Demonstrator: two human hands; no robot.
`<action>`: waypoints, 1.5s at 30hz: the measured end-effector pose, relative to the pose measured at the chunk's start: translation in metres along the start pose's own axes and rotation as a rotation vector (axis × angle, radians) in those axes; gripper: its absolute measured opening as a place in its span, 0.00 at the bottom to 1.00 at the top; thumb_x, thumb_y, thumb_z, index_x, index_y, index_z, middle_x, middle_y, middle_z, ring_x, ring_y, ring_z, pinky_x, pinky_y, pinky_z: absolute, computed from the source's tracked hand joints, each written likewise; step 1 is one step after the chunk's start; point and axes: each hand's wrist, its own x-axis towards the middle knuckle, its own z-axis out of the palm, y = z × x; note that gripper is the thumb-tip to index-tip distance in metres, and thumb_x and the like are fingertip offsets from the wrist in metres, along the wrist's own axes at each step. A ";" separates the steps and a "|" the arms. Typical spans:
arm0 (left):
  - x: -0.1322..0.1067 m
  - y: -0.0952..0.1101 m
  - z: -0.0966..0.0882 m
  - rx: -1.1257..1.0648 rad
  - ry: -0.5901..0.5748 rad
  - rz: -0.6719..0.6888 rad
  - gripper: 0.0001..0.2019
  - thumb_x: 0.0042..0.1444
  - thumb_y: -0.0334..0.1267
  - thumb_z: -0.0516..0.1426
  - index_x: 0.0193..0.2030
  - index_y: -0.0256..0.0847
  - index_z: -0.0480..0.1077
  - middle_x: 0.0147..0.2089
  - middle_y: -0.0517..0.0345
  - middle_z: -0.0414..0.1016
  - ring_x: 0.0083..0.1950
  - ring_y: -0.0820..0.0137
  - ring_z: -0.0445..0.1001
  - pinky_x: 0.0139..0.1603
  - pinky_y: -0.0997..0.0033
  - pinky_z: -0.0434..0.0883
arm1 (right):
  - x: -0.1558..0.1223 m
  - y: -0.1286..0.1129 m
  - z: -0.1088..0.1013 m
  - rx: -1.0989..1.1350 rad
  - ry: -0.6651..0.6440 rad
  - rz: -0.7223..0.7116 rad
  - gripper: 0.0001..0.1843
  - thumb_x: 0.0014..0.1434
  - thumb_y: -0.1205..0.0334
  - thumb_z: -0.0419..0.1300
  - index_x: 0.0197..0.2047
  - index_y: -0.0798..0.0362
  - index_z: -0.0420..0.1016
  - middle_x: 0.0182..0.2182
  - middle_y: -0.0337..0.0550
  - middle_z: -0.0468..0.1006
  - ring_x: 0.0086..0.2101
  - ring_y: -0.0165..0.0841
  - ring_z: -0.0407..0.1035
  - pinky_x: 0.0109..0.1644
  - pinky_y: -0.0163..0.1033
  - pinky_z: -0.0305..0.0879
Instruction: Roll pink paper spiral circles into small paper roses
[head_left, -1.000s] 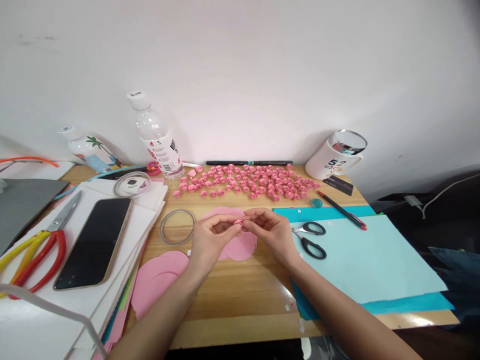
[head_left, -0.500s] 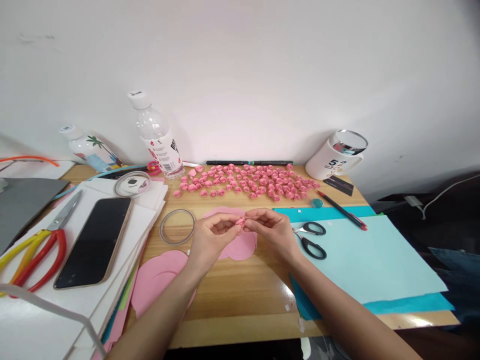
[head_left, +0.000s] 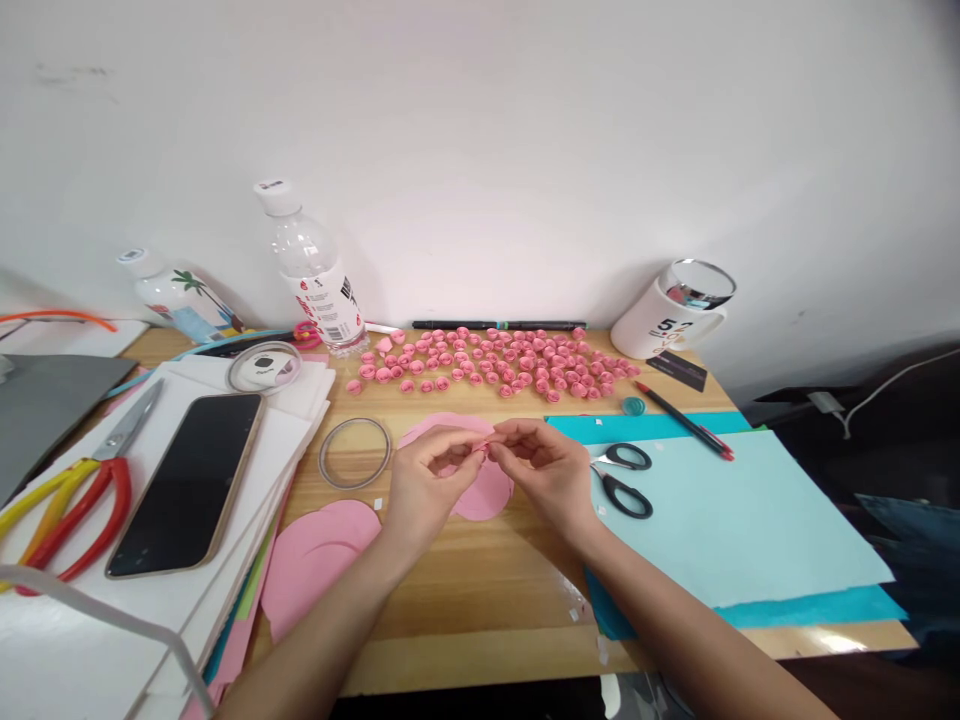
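Note:
My left hand (head_left: 427, 482) and my right hand (head_left: 541, 466) meet over the middle of the wooden table (head_left: 480, 590), fingertips pinched together on a small pink paper piece (head_left: 482, 447) held between them. Under the hands lies a pink paper sheet (head_left: 480, 490), and another pink paper cut-out (head_left: 315, 555) lies to the lower left. Behind the hands several small pink rolled paper roses (head_left: 495, 362) are spread in rows.
Black-handled scissors (head_left: 622, 478) lie on light blue paper (head_left: 735, 520) to the right. A clear tape ring (head_left: 355, 453), a phone (head_left: 187, 480) on white boards, red-handled scissors (head_left: 82, 500), two bottles (head_left: 311, 270), a mug (head_left: 675, 310), a red pencil (head_left: 686, 420) and a black pen (head_left: 495, 325) surround the work area.
The hands stay together over the pink sheet; the fingers have shifted slightly around the pink piece, and both hands sit a little lower.

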 end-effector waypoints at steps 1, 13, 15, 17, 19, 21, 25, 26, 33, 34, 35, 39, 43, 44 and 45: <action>0.000 0.000 0.000 0.010 -0.002 0.020 0.05 0.44 0.31 0.62 0.30 0.41 0.78 0.34 0.54 0.77 0.35 0.68 0.75 0.40 0.69 0.73 | 0.000 0.000 0.000 0.003 -0.008 0.005 0.11 0.46 0.61 0.67 0.35 0.52 0.75 0.29 0.43 0.80 0.29 0.33 0.75 0.34 0.39 0.74; 0.003 -0.001 -0.002 0.146 -0.035 0.069 0.04 0.45 0.31 0.61 0.29 0.39 0.78 0.33 0.54 0.78 0.35 0.69 0.76 0.37 0.71 0.74 | 0.010 -0.003 -0.004 0.133 -0.077 0.189 0.12 0.44 0.57 0.68 0.31 0.54 0.75 0.25 0.40 0.78 0.25 0.29 0.73 0.33 0.36 0.72; 0.003 -0.002 -0.002 0.158 -0.037 0.077 0.04 0.45 0.31 0.61 0.29 0.39 0.77 0.33 0.54 0.79 0.35 0.70 0.76 0.37 0.72 0.74 | 0.010 -0.003 -0.004 0.124 -0.083 0.184 0.13 0.45 0.57 0.68 0.32 0.54 0.74 0.25 0.39 0.78 0.24 0.28 0.72 0.32 0.35 0.71; 0.003 -0.004 -0.001 0.163 -0.033 0.091 0.04 0.45 0.31 0.61 0.29 0.39 0.77 0.33 0.55 0.79 0.34 0.70 0.76 0.36 0.72 0.75 | 0.009 -0.003 -0.004 0.106 -0.080 0.161 0.13 0.46 0.58 0.67 0.33 0.54 0.73 0.24 0.38 0.77 0.24 0.28 0.72 0.32 0.35 0.70; 0.003 -0.004 -0.001 0.161 -0.033 0.097 0.04 0.45 0.30 0.61 0.29 0.39 0.77 0.32 0.56 0.79 0.33 0.71 0.76 0.36 0.73 0.75 | 0.009 -0.003 -0.003 0.086 -0.067 0.129 0.13 0.47 0.57 0.67 0.34 0.53 0.71 0.24 0.37 0.76 0.24 0.28 0.71 0.32 0.36 0.70; 0.003 -0.003 -0.001 0.148 -0.036 0.083 0.05 0.45 0.30 0.61 0.30 0.38 0.77 0.32 0.56 0.79 0.33 0.71 0.76 0.36 0.73 0.75 | 0.009 -0.004 -0.004 0.063 -0.057 0.104 0.13 0.47 0.56 0.66 0.33 0.53 0.70 0.23 0.37 0.75 0.24 0.29 0.71 0.31 0.36 0.70; 0.003 -0.003 0.000 0.116 -0.052 0.026 0.04 0.44 0.30 0.61 0.29 0.38 0.77 0.31 0.56 0.80 0.32 0.71 0.77 0.36 0.74 0.76 | 0.009 -0.004 -0.004 0.042 -0.066 0.078 0.13 0.49 0.55 0.65 0.32 0.53 0.68 0.24 0.37 0.74 0.24 0.29 0.70 0.31 0.36 0.69; 0.003 -0.003 0.000 0.108 -0.055 0.012 0.04 0.44 0.29 0.61 0.29 0.38 0.77 0.31 0.57 0.80 0.32 0.71 0.77 0.36 0.74 0.76 | 0.009 -0.003 -0.004 0.037 -0.073 0.069 0.12 0.49 0.55 0.65 0.31 0.52 0.68 0.24 0.37 0.74 0.24 0.28 0.70 0.31 0.36 0.69; 0.003 -0.010 -0.002 0.035 -0.051 -0.101 0.05 0.41 0.31 0.62 0.29 0.36 0.75 0.31 0.56 0.80 0.32 0.70 0.78 0.37 0.72 0.76 | 0.008 0.002 -0.005 -0.067 -0.123 -0.014 0.10 0.52 0.59 0.63 0.35 0.52 0.67 0.28 0.38 0.75 0.27 0.29 0.71 0.31 0.36 0.69; 0.003 -0.010 -0.002 0.034 -0.048 -0.108 0.05 0.41 0.31 0.62 0.29 0.36 0.75 0.30 0.56 0.79 0.31 0.70 0.78 0.37 0.72 0.76 | 0.008 0.002 -0.006 -0.083 -0.133 -0.022 0.10 0.52 0.59 0.63 0.36 0.51 0.68 0.28 0.39 0.75 0.28 0.29 0.71 0.32 0.36 0.70; 0.003 -0.010 -0.002 0.035 -0.044 -0.112 0.05 0.41 0.31 0.62 0.28 0.36 0.75 0.30 0.56 0.79 0.31 0.70 0.78 0.37 0.72 0.76 | 0.008 0.002 -0.006 -0.101 -0.144 -0.029 0.10 0.52 0.60 0.63 0.36 0.51 0.69 0.28 0.39 0.75 0.28 0.30 0.72 0.32 0.36 0.70; 0.004 -0.010 -0.002 0.052 -0.017 -0.093 0.05 0.41 0.32 0.62 0.29 0.36 0.74 0.30 0.56 0.79 0.31 0.69 0.78 0.36 0.71 0.76 | 0.009 -0.001 -0.008 -0.130 -0.217 -0.060 0.07 0.51 0.61 0.63 0.34 0.52 0.71 0.30 0.41 0.77 0.30 0.31 0.74 0.33 0.37 0.72; 0.004 -0.014 -0.002 0.117 -0.011 -0.040 0.04 0.43 0.31 0.61 0.29 0.37 0.74 0.30 0.57 0.78 0.32 0.70 0.77 0.37 0.71 0.75 | 0.009 0.000 -0.008 -0.153 -0.201 -0.048 0.07 0.50 0.62 0.63 0.34 0.52 0.72 0.31 0.42 0.78 0.30 0.33 0.75 0.34 0.38 0.73; 0.004 -0.015 -0.002 0.144 -0.014 -0.026 0.04 0.43 0.31 0.61 0.30 0.37 0.74 0.30 0.57 0.78 0.32 0.71 0.77 0.37 0.71 0.75 | 0.010 0.001 -0.009 -0.169 -0.190 -0.047 0.07 0.51 0.62 0.63 0.35 0.52 0.72 0.30 0.42 0.78 0.30 0.33 0.75 0.34 0.38 0.73; 0.003 -0.015 -0.002 0.170 -0.017 -0.013 0.05 0.44 0.31 0.60 0.30 0.38 0.74 0.31 0.57 0.78 0.32 0.71 0.77 0.37 0.72 0.75 | 0.009 0.001 -0.009 -0.187 -0.184 -0.054 0.07 0.51 0.62 0.63 0.35 0.52 0.72 0.30 0.42 0.79 0.30 0.33 0.75 0.34 0.38 0.74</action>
